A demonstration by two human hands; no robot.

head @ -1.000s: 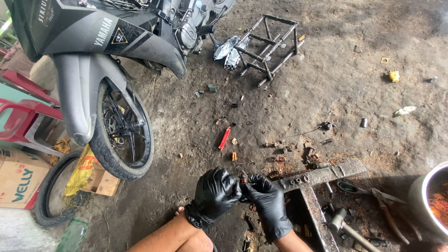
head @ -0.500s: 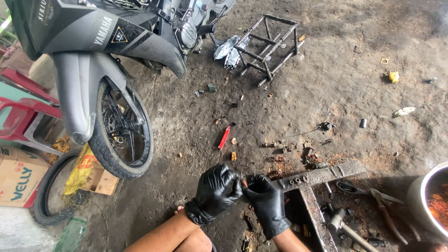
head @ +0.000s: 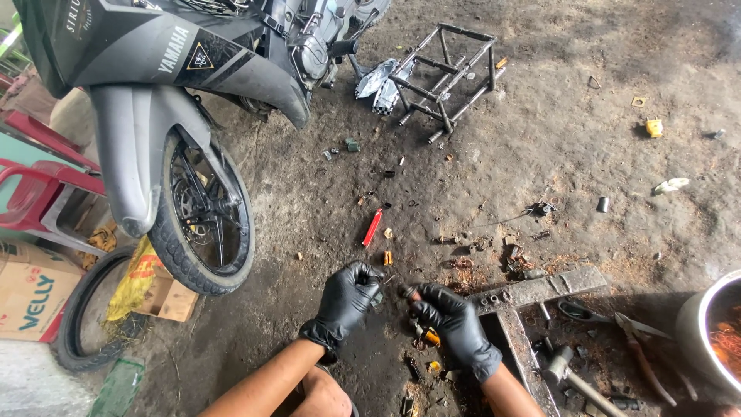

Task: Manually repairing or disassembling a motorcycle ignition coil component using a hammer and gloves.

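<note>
Two gloved hands: left hand (head: 349, 297), right hand (head: 451, 320), one motorcycle (head: 177, 93)

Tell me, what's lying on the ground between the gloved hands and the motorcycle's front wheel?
In the head view, mostly bare, oil-stained dirt separates the left hand from the front wheel. One tiny orange scrap lies on that stretch.

Head camera looks steeply down (close above) at the dirt floor (head: 540, 154).
</note>
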